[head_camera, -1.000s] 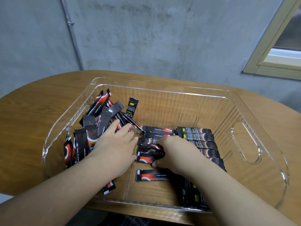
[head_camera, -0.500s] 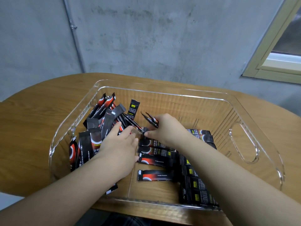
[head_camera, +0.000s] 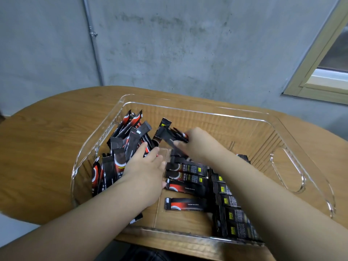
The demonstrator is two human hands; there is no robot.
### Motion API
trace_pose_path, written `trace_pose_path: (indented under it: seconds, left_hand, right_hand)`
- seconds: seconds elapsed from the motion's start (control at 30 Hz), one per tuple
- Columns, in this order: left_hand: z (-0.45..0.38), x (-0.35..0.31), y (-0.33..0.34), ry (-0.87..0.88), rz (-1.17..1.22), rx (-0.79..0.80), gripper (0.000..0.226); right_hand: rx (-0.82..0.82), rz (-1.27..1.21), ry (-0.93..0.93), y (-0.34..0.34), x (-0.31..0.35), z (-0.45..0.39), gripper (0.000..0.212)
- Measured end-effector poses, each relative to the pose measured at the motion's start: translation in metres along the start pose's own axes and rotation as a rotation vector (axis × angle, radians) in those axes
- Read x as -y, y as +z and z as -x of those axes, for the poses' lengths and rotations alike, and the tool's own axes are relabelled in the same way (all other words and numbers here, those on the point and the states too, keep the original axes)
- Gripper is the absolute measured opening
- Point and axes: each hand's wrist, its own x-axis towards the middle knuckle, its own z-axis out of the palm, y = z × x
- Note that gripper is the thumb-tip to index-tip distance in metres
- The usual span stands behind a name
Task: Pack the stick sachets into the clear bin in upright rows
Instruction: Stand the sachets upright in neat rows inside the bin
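A few sachets [head_camera: 174, 137] are pinched in the right hand [head_camera: 195, 143] fingers inside the bin [head_camera: 207, 112]; upright sachets [head_camera: 120, 153] are pressed by the flat left hand [head_camera: 145, 174].

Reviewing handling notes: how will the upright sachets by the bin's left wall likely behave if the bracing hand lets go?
The upright sachets already lean unevenly, so they probably topple without the left hand. They look thin and light, likely sliding easily.

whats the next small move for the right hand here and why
Probably carry the gripped sachets left and stand them on end against the upright sachets. The right hand holds them just beside that stack, the left hand lies open against it, and many flat sachets still wait on the clear bin floor.
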Motion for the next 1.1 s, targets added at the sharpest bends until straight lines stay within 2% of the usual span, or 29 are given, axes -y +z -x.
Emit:
trace_pose_path:
  seconds: [0.23,0.43,0.67,0.77,0.87,0.9,0.97,1.1]
  left_hand:
    - [0.001,0.000,0.002,-0.007,0.024,-0.042,0.061]
    - [0.001,0.001,0.005,-0.013,0.037,-0.069,0.066]
    - [0.000,0.002,0.005,-0.016,0.056,-0.082,0.061]
    - [-0.001,0.002,0.007,-0.011,0.046,-0.104,0.060]
    - [-0.001,0.001,0.008,-0.014,0.036,-0.107,0.061]
    - [-0.001,0.001,0.008,-0.014,0.033,-0.104,0.060]
    - [-0.001,0.001,0.007,-0.013,0.029,-0.105,0.060]
    - [0.000,0.001,0.007,-0.011,0.031,-0.119,0.059]
  right_hand:
    - [0.152,-0.006,0.048,-0.039,-0.023,0.073,0.032]
    - [0.309,-0.022,0.023,-0.021,-0.015,0.098,0.034]
    - [0.259,0.014,-0.021,-0.018,-0.017,0.100,0.025]
    - [0.357,0.031,-0.063,-0.021,-0.018,0.102,0.021]
    - [0.476,-0.008,-0.091,-0.011,-0.012,0.104,0.005]
    - [0.491,-0.003,-0.089,-0.006,-0.011,0.104,0.010]
    - [0.469,0.003,-0.059,-0.001,-0.010,0.102,0.016]
    - [0.323,0.091,-0.006,-0.002,-0.013,0.096,0.018]
